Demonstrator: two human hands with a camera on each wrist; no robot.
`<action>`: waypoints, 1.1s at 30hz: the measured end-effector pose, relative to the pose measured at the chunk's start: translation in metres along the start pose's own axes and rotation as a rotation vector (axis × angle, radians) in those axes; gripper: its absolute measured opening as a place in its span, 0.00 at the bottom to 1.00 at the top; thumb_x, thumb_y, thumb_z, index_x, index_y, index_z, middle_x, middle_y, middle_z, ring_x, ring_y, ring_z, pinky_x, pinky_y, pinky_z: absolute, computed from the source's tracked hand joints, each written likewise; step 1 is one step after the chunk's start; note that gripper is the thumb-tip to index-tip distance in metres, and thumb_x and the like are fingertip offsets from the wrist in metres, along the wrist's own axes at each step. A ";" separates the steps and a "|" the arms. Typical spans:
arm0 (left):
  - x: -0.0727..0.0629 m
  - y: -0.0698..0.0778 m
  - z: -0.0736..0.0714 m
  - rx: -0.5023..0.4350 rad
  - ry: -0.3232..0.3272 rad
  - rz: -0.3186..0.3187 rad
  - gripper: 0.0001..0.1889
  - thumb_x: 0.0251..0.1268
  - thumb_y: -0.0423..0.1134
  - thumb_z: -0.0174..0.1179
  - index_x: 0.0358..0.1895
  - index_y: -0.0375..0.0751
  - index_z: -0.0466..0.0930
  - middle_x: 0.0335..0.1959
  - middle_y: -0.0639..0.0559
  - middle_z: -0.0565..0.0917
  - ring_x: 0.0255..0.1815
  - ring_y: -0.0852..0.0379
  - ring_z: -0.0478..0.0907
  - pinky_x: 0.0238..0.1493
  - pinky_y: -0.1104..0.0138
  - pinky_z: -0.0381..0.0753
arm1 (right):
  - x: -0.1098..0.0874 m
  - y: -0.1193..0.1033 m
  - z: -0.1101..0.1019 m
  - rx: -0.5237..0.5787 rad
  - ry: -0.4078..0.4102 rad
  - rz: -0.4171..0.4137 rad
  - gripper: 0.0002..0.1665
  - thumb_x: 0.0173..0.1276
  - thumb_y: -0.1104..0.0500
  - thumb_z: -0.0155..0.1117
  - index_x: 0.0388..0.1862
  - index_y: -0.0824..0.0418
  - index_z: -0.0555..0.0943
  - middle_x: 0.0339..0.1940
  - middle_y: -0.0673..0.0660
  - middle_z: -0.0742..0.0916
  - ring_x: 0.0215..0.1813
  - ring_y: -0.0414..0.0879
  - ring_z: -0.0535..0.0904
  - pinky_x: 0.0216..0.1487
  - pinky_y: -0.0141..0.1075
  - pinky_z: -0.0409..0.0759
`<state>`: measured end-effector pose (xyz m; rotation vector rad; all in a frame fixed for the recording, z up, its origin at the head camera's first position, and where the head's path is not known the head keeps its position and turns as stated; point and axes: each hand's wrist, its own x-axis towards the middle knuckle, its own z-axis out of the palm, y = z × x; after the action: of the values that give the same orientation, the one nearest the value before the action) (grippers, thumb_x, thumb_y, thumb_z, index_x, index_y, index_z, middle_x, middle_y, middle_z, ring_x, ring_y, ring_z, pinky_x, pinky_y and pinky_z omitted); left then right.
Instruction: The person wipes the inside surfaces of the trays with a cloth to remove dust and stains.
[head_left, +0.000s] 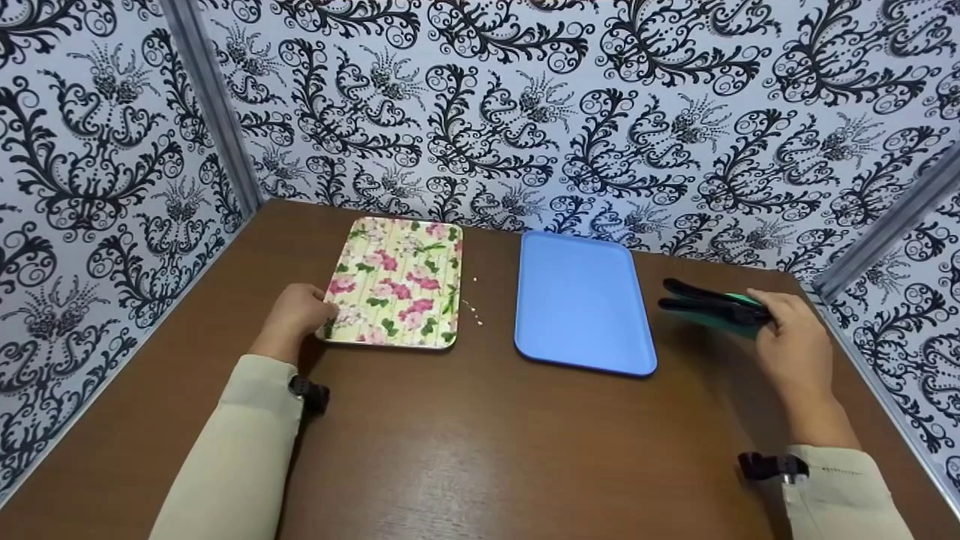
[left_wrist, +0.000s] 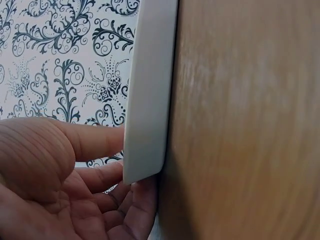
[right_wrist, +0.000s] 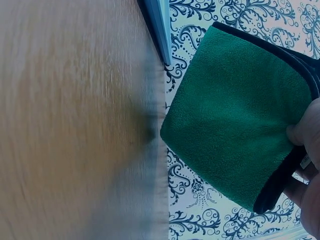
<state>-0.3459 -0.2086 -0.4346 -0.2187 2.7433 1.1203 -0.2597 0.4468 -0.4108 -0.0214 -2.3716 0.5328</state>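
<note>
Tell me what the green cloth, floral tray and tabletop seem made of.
Green cloth: soft-looking matte fabric, perhaps microfibre, judging by its fuzzy nap.
Floral tray: probably rigid plastic or melamine, smooth, judging by its plain pale sidewall; coated metal is possible.
Tabletop: wood or wood-look laminate, slightly glossy, judging by streaky grain and soft reflection.

- Floral tray (head_left: 397, 289): rectangular, with rounded corners, pale yellow ground, pink blossoms and green leaves; outer wall plain, whitish and sloping. Lies face up on the worktop (head_left: 450, 442), left of the blue tray (head_left: 585, 307) and apart from it; near left corner pinched by the left hand (head_left: 295, 319).
- Cloth (right_wrist: 235, 120): green, soft-napped, black-edged, folded into layers. Held clear of the worktop by the right hand (head_left: 799, 349), to the right of the blue tray; one folded corner points away from the fingers.
</note>
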 end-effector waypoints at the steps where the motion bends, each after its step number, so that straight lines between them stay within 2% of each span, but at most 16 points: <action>1: 0.001 0.000 0.000 0.003 -0.001 0.004 0.15 0.71 0.36 0.58 0.48 0.24 0.79 0.44 0.33 0.79 0.40 0.45 0.72 0.42 0.56 0.77 | 0.000 0.000 0.000 0.000 0.002 -0.004 0.36 0.57 0.79 0.46 0.61 0.63 0.85 0.58 0.67 0.86 0.60 0.68 0.80 0.53 0.63 0.74; 4: 0.002 -0.001 -0.001 0.019 0.002 0.024 0.10 0.65 0.31 0.57 0.43 0.25 0.79 0.42 0.34 0.78 0.38 0.46 0.69 0.38 0.58 0.75 | 0.000 0.000 0.000 -0.001 0.004 -0.009 0.36 0.57 0.79 0.46 0.60 0.63 0.85 0.57 0.66 0.86 0.60 0.68 0.80 0.52 0.62 0.73; 7: 0.002 -0.001 -0.002 0.028 -0.009 0.025 0.12 0.61 0.28 0.54 0.45 0.25 0.80 0.46 0.32 0.79 0.40 0.44 0.69 0.38 0.60 0.73 | 0.000 0.000 0.000 0.003 0.000 -0.008 0.36 0.57 0.80 0.46 0.61 0.63 0.85 0.57 0.66 0.86 0.60 0.68 0.80 0.52 0.63 0.74; 9: 0.001 0.000 -0.004 0.024 -0.017 0.022 0.19 0.63 0.29 0.54 0.56 0.24 0.80 0.60 0.29 0.79 0.48 0.42 0.72 0.45 0.58 0.77 | 0.000 0.000 0.000 0.000 -0.004 -0.003 0.36 0.57 0.79 0.47 0.61 0.63 0.85 0.58 0.66 0.86 0.61 0.69 0.80 0.52 0.63 0.74; 11: 0.000 0.000 -0.005 0.023 -0.023 0.018 0.23 0.64 0.30 0.55 0.61 0.24 0.78 0.64 0.28 0.77 0.52 0.40 0.72 0.50 0.57 0.77 | 0.001 0.000 0.000 -0.001 -0.006 -0.001 0.35 0.57 0.79 0.48 0.61 0.63 0.85 0.58 0.66 0.86 0.61 0.69 0.79 0.53 0.63 0.74; 19: -0.001 -0.001 -0.006 -0.039 -0.023 -0.035 0.25 0.66 0.32 0.56 0.65 0.24 0.75 0.66 0.28 0.76 0.56 0.39 0.74 0.53 0.56 0.79 | 0.002 0.000 0.000 -0.007 -0.018 0.014 0.36 0.57 0.79 0.48 0.62 0.62 0.85 0.59 0.65 0.86 0.61 0.69 0.80 0.52 0.63 0.75; 23: -0.002 0.000 -0.007 -0.057 -0.015 -0.063 0.25 0.66 0.33 0.57 0.64 0.25 0.77 0.65 0.29 0.77 0.55 0.40 0.74 0.47 0.59 0.79 | 0.003 -0.001 -0.001 -0.006 -0.027 0.018 0.36 0.57 0.79 0.49 0.62 0.61 0.84 0.59 0.65 0.86 0.62 0.69 0.80 0.53 0.64 0.75; 26: -0.002 0.001 -0.008 -0.073 0.003 -0.061 0.22 0.64 0.32 0.57 0.60 0.26 0.80 0.58 0.33 0.80 0.48 0.43 0.75 0.38 0.64 0.78 | 0.002 0.000 -0.001 -0.004 -0.027 0.013 0.36 0.57 0.79 0.49 0.62 0.62 0.84 0.59 0.65 0.86 0.61 0.70 0.79 0.53 0.65 0.75; 27: -0.001 0.000 -0.008 -0.085 0.006 -0.056 0.17 0.63 0.31 0.57 0.52 0.26 0.83 0.48 0.35 0.82 0.42 0.45 0.75 0.33 0.65 0.75 | 0.002 0.000 -0.001 -0.006 -0.025 0.012 0.36 0.58 0.79 0.48 0.62 0.61 0.84 0.59 0.65 0.86 0.61 0.70 0.80 0.52 0.65 0.75; 29: 0.001 -0.001 -0.008 -0.114 0.003 -0.029 0.07 0.60 0.28 0.55 0.32 0.30 0.82 0.29 0.44 0.78 0.27 0.51 0.70 0.25 0.66 0.68 | 0.001 0.000 0.000 -0.008 -0.014 0.007 0.36 0.58 0.79 0.47 0.62 0.61 0.85 0.59 0.65 0.86 0.61 0.70 0.80 0.50 0.65 0.74; 31: 0.002 -0.003 -0.008 -0.163 -0.004 -0.005 0.12 0.57 0.26 0.53 0.18 0.39 0.71 0.17 0.53 0.67 0.18 0.57 0.59 0.21 0.67 0.61 | 0.000 0.000 0.000 -0.007 -0.001 -0.004 0.35 0.59 0.79 0.47 0.61 0.61 0.85 0.59 0.65 0.86 0.60 0.70 0.80 0.48 0.65 0.74; 32: 0.003 -0.004 -0.008 -0.187 -0.012 0.002 0.15 0.57 0.26 0.53 0.15 0.43 0.66 0.14 0.56 0.62 0.16 0.58 0.55 0.20 0.66 0.59 | -0.001 0.000 0.001 -0.009 0.004 -0.007 0.35 0.59 0.79 0.47 0.61 0.61 0.85 0.58 0.65 0.86 0.59 0.70 0.80 0.47 0.64 0.75; 33: 0.003 -0.004 -0.008 -0.215 -0.025 0.003 0.15 0.58 0.26 0.53 0.16 0.44 0.65 0.14 0.56 0.62 0.16 0.59 0.55 0.21 0.66 0.60 | -0.001 -0.001 0.001 -0.008 0.006 -0.010 0.35 0.60 0.79 0.46 0.61 0.61 0.85 0.58 0.65 0.86 0.59 0.70 0.80 0.46 0.64 0.74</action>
<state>-0.3492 -0.2168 -0.4325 -0.2258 2.5999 1.4094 -0.2589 0.4457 -0.4117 -0.0151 -2.3666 0.5180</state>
